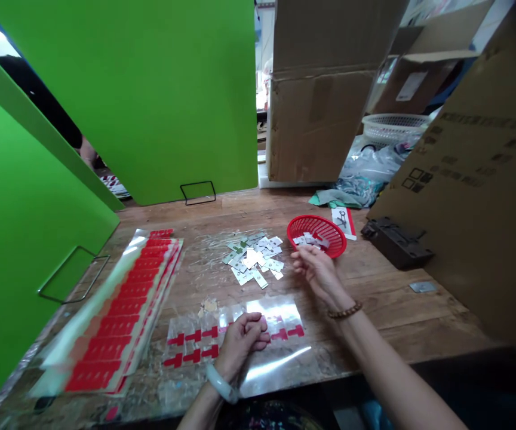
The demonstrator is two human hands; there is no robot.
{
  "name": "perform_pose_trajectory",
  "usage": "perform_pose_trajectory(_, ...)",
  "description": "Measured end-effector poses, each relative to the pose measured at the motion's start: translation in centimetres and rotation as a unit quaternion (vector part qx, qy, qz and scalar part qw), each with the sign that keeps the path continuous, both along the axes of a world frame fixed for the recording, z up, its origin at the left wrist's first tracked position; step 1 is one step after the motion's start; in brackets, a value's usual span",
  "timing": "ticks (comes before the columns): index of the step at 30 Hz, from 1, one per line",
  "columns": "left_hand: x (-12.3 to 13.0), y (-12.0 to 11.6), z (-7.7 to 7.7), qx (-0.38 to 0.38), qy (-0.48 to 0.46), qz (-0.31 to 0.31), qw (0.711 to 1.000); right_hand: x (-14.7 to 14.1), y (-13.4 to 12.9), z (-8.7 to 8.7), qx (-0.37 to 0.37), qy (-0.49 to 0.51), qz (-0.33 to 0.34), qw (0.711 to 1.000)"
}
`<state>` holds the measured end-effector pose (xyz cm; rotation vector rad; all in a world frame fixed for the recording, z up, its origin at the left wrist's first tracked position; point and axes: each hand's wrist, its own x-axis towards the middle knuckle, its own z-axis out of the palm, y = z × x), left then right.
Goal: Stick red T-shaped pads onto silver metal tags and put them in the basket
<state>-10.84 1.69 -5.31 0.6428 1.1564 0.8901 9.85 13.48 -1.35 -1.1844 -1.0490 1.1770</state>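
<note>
My left hand rests on a clear plastic sheet with rows of red T-shaped stickers, its fingers curled together; what they hold, if anything, is hidden. At the near rim of a red basket is my right hand, fingers bent and pressed together, and I cannot make out anything between them. Small pale metal-like pieces lie in the basket. A loose pile of similar flat pieces sits on the wooden table, left of my right hand.
Stacked red-printed sheets lie at the left. Green panels stand behind and left, cardboard at the right. A dark metal block, a small card and plastic bags are beyond the basket. Another person's hand shows behind the panels.
</note>
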Motion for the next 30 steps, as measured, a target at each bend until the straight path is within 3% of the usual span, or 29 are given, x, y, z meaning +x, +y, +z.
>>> perform_pose_trajectory(5,0.1,0.0,0.0,0.003,-0.006,0.011,1.0,-3.7,0.5,-2.9,0.033,-0.201,0.03,0.979)
perform_pose_trajectory(10,0.1,0.0,-0.3,-0.001,-0.001,0.012,1.0,-4.6,1.2,-3.8,0.043,-0.346,0.018,0.937)
perform_pose_trajectory(15,0.1,-0.1,-0.5,0.0,-0.002,0.013,1.0,-4.3,2.1,-4.4,0.025,-0.413,0.021,0.91)
perform_pose_trajectory(20,0.1,-0.1,-0.3,-0.003,0.001,0.009,1.0,-3.2,2.4,-4.8,0.031,-0.411,0.033,0.91)
perform_pose_trajectory(24,0.1,-0.1,0.1,-0.011,-0.001,0.015,1.0,-1.8,0.4,-4.1,0.048,-0.387,0.013,0.921)
perform_pose_trajectory(30,1.3,0.1,2.1,-0.021,-0.017,0.053,0.998,-2.8,-6.9,-2.3,0.076,-0.358,-0.003,0.931)
